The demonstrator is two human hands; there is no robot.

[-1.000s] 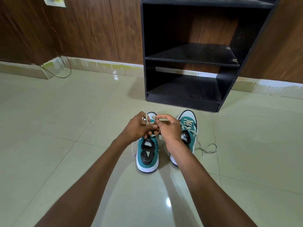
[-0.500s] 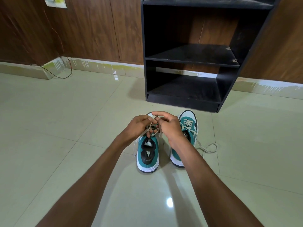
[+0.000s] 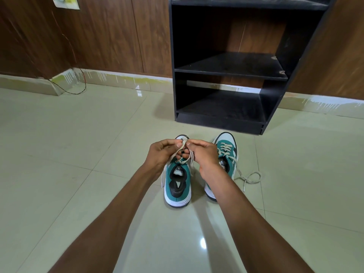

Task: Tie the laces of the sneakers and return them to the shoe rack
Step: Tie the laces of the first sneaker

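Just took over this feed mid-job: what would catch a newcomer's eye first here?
Two hands meet at centre, the left hand and right hand pinching the cream lace above the left teal sneaker. Beside it, the right sneaker trails a loose lace across the tiled floor. Behind stands a black shoe rack.

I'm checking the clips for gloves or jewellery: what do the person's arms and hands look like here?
Both forearms are bare right down to the frame edge, with no sleeves in view. The left hand and right hand are bare too: no gloves, watch, bracelet or ring shows.
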